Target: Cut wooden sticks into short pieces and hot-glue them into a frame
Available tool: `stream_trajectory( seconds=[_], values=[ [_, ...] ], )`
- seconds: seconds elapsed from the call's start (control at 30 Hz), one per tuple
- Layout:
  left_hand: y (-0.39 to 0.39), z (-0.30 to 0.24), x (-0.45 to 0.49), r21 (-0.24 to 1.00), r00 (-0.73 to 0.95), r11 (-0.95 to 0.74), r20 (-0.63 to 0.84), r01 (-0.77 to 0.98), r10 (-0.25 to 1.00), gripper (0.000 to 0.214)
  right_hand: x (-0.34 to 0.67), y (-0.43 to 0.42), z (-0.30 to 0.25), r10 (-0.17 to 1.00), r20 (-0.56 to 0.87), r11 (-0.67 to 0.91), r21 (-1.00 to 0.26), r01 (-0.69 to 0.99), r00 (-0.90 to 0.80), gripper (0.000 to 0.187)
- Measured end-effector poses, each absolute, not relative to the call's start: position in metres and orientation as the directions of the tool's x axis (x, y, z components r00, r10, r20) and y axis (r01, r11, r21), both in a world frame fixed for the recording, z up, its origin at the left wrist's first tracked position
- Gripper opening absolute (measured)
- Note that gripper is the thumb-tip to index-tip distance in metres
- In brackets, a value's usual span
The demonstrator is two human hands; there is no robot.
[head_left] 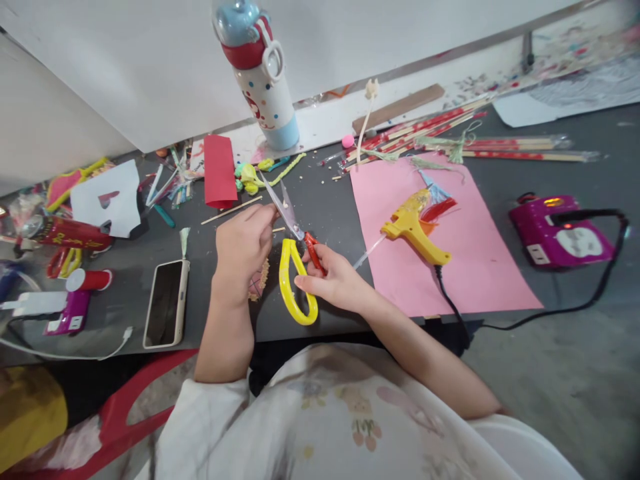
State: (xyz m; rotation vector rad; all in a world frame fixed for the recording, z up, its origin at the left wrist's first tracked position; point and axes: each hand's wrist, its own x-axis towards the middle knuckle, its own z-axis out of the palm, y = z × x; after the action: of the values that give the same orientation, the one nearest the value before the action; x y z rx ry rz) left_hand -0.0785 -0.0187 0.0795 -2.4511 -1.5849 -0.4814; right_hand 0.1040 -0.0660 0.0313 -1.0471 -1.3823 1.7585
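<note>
My right hand point(335, 275) grips a pair of scissors point(296, 230) with red and yellow handles. Its blades stand apart and point up and to the left. The large yellow loop hangs below my fingers. My left hand point(245, 243) is closed in a pinch beside the blades; what it holds is hidden, though a short pale stick end shows by the fingers. Under my left wrist lies a small pink piece with a tan, crumbly-looking edge point(259, 280), partly covered. A thin wooden stick point(231, 209) rests on the dark table just beyond my left hand.
A yellow glue gun point(417, 227) lies on pink paper point(480, 280), its cord running off the front edge. Further right sits a purple power block point(563, 233). A bottle point(267, 87) stands at the back. A phone point(167, 303) and thread spool point(90, 280) lie left.
</note>
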Motion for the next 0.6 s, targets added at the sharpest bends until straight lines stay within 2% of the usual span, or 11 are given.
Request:
stream_trajectory(
  seconds=[0.27,0.37,0.43,0.5,0.6],
  values=[
    [-0.017,0.082,-0.076,-0.006,0.371,-0.391,0.328,0.920,0.869,0.023,0.104,-0.065,0.033,0.866,-0.211,-0.243,-0.970,-0.013,-0.453,0.036],
    [-0.018,0.086,-0.071,-0.010,0.365,-0.389,0.366,0.921,0.856,0.024,0.104,-0.065,0.033,0.873,-0.226,-0.273,-0.961,-0.049,-0.432,0.036],
    [-0.022,0.092,-0.066,0.040,0.309,-0.364,0.448,0.930,0.839,0.027,0.103,-0.064,0.032,0.876,-0.236,-0.288,-0.955,-0.065,-0.420,0.037],
    [-0.030,0.101,-0.059,0.152,0.224,-0.348,0.520,0.925,0.824,0.029,0.103,-0.063,0.031,0.880,-0.238,-0.289,-0.955,-0.067,-0.412,0.038],
    [-0.047,0.116,-0.044,0.310,0.214,-0.428,0.539,0.849,0.814,0.025,0.103,-0.061,0.031,0.886,-0.228,-0.272,-0.961,-0.055,-0.403,0.036]
  ],
)
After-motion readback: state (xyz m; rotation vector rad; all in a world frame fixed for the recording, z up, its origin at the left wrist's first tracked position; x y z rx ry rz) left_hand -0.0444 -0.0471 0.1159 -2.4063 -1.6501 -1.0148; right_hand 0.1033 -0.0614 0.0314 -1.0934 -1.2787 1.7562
